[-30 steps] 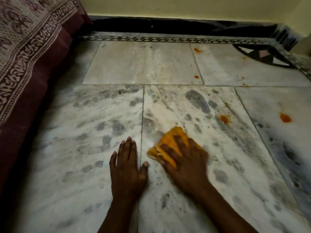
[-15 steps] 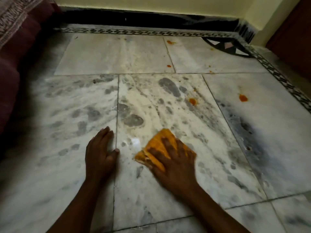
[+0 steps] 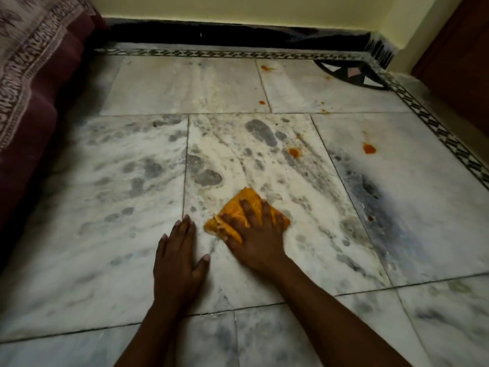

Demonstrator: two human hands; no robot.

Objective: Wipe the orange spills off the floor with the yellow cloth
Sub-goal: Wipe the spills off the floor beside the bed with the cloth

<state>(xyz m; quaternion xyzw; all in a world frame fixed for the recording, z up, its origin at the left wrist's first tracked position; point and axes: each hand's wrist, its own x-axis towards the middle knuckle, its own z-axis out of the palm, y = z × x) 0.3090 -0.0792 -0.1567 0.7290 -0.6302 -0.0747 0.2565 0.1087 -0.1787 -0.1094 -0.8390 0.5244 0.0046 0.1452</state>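
Head view: right hand (image 3: 258, 234) presses yellow cloth (image 3: 246, 196) flat-fingered; left hand (image 3: 177, 263) flat on floor (image 3: 100, 234).

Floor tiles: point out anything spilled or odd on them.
Orange spills sit unwiped on the marble floor: one blob ahead of the yellow cloth, a second blob on the tile to the right, smaller spots farther back. A dark smear also marks that right tile.

Open marble floor (image 3: 264, 83) extends ahead and right of the cloth (image 3: 246, 205) to the orange spills (image 3: 294, 152). Left hand (image 3: 180, 260) lies flat just beside the cloth. Draped bed (image 3: 39, 88) bounds the left, wall (image 3: 238, 9) the far side.
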